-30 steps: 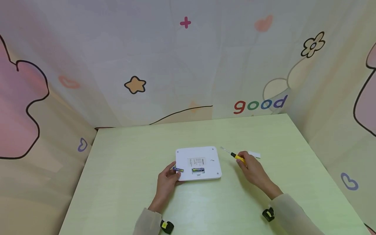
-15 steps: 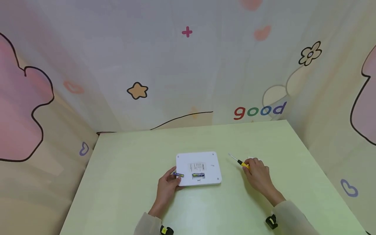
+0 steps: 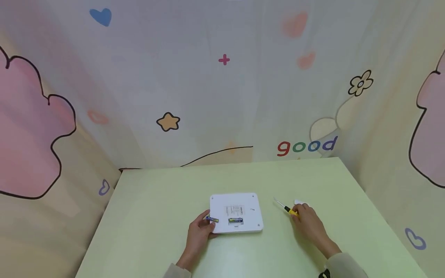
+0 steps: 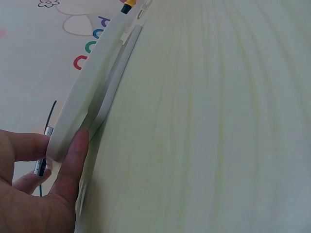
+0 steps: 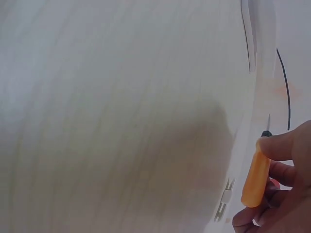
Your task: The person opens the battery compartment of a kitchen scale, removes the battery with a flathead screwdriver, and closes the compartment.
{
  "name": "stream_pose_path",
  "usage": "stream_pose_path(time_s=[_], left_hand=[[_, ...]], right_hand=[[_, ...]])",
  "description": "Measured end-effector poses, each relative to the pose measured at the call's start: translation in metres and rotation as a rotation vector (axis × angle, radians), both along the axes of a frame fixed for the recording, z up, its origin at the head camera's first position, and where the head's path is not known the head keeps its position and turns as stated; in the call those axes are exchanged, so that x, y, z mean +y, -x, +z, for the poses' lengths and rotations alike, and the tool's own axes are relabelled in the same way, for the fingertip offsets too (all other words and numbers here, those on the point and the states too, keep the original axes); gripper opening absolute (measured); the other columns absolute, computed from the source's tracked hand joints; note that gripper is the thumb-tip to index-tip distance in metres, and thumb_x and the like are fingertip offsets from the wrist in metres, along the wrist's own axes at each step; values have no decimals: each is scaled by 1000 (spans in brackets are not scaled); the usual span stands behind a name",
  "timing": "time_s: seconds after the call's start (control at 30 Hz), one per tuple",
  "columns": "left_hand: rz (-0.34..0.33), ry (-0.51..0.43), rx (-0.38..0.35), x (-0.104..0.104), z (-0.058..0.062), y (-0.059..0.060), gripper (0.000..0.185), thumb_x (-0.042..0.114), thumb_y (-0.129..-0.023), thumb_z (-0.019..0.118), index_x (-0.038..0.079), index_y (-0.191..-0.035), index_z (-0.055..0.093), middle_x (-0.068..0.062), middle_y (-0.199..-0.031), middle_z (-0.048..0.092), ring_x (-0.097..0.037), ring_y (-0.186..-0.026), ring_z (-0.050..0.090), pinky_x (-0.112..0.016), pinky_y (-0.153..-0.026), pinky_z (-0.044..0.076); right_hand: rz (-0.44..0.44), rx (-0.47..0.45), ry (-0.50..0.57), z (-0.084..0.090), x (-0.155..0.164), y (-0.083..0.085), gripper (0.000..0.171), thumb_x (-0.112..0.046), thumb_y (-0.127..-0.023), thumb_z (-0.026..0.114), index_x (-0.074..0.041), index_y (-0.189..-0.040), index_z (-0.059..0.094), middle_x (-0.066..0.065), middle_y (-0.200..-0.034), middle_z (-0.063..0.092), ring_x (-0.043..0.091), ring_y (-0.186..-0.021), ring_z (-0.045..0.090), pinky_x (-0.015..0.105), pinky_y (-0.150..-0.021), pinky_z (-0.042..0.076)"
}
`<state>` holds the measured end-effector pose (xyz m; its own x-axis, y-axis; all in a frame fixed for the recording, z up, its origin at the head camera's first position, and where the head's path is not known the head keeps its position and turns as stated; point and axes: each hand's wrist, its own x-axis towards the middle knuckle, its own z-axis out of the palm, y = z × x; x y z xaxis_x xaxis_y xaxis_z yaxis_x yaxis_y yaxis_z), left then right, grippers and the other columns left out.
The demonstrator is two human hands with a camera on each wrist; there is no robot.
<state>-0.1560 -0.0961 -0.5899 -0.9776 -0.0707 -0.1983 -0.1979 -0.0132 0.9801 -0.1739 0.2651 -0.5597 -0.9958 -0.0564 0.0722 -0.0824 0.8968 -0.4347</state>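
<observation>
A white kitchen scale (image 3: pixel 226 202) lies with its underside up, a printed label and an uncovered battery compartment showing. One battery (image 3: pixel 236 220) sits in the compartment. My left hand (image 3: pixel 198 237) grips the scale's near left corner, and a second, loose battery (image 3: pixel 212 219) shows at its fingers over the edge. In the left wrist view this battery (image 4: pixel 41 165) is beside the scale's edge, between the fingers. With my right hand (image 3: pixel 310 226) I hold a yellow-and-black screwdriver (image 3: pixel 293 212), its shaft pointing toward the scale. The fingers overlap a small white battery cover (image 3: pixel 299 202).
All of this is on a pale green table (image 3: pixel 167 200), whose far edge meets a printed curtain (image 3: pixel 194 96). Curtain also hangs along both sides. In the right wrist view the battery cover (image 5: pixel 226 196) shows its clips, below the screwdriver hand.
My right hand has moved right with the screwdriver, away from the scale, and now covers part of the battery cover. The left hand keeps its grip. The head view has tilted up.
</observation>
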Motion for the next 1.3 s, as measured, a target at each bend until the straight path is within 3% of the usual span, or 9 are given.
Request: stream_pose_path(time_s=[0.23, 0.53, 0.87, 0.9, 1.1, 1.3], left_hand=[[8, -27, -43, 3, -13, -11, 61, -7, -87, 63, 0, -145, 44, -22, -108, 60, -16, -80, 66, -34, -72, 63], [17, -40, -55, 5, -17, -12, 62, -8, -86, 63, -2, -144, 44, -21, -107, 59, -16, -80, 65, -37, -70, 63], [58, -10, -32, 6, -13, -4, 59, -7, -86, 62, 0, -143, 48, -20, -106, 60, -17, -79, 66, -34, -71, 63], [54, -14, -25, 6, -8, -4, 59, -7, -86, 62, 0, -143, 47, -21, -106, 60, -17, -79, 67, -35, -71, 63], [42, -33, 4, 3, -1, 4, 59, -5, -87, 61, 0, -144, 46, -21, -107, 59, -18, -81, 67, -35, -73, 63], [45, -30, 15, 3, -2, 5, 59, -6, -87, 62, -1, -143, 46, -21, -107, 60, -17, -81, 67, -35, -72, 63]], right_hand=[[0, -42, -43, -7, 3, -12, 17, -11, -89, 66, -3, -103, 62, 9, -96, 59, 25, -86, 55, 36, -65, 46], [-4, -61, -62, -9, 5, -15, 15, -11, -87, 68, -4, -100, 63, 7, -92, 59, 23, -81, 53, 34, -61, 43], [7, -66, -48, -9, 4, -11, 15, -13, -88, 68, -6, -100, 63, 5, -91, 58, 21, -79, 52, 32, -59, 41], [13, -55, -48, -9, 3, -10, 16, -13, -88, 68, -6, -101, 63, 5, -91, 58, 21, -79, 52, 32, -59, 40], [13, -16, -47, -7, 2, 0, 25, -14, -85, 70, -4, -106, 62, 9, -99, 62, 25, -84, 58, 38, -63, 48], [-33, 0, -40, -3, -2, 1, 27, -15, -82, 70, -3, -106, 63, 14, -102, 62, 29, -86, 59, 45, -68, 51]])
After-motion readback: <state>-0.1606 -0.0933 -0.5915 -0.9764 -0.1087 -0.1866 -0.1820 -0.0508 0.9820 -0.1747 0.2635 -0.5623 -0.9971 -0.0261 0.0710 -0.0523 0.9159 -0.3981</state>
